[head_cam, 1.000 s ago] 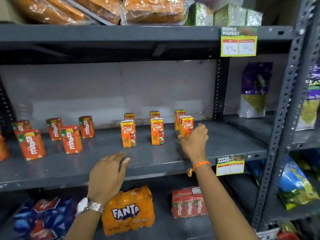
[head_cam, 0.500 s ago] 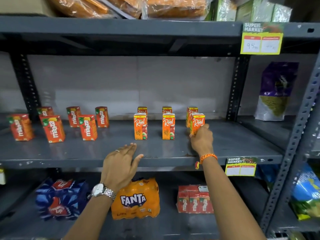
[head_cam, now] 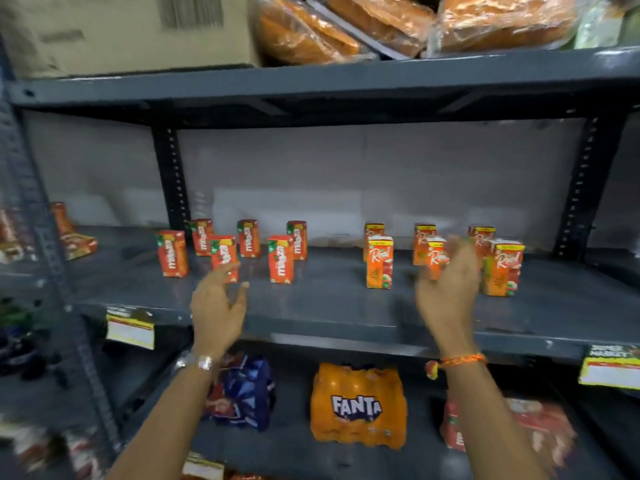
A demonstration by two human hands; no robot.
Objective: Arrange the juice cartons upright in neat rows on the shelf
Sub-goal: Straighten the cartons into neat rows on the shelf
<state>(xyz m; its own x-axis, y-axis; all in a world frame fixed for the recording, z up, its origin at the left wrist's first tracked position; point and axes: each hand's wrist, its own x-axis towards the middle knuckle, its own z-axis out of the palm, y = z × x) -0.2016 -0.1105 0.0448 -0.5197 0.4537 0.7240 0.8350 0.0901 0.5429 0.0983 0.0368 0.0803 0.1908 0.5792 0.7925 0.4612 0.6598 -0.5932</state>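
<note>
On the grey metal shelf [head_cam: 329, 306] two rows of small orange juice cartons [head_cam: 379, 263] stand upright. Both grips released: left hand [head_cam: 216, 306] hovers, blurred right hand [head_cam: 448, 289] seemingly empty. Best nudge each gently, faces forward.

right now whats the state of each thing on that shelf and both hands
maaza cartons: upright, two loose rows, on the left
real cartons: upright, two rows, on the right
left hand: open, empty, in front of a maaza carton
right hand: open, empty, partly covering a front real carton
shelf: front strip bare
fanta pack: wrapped, on the shelf below
</note>
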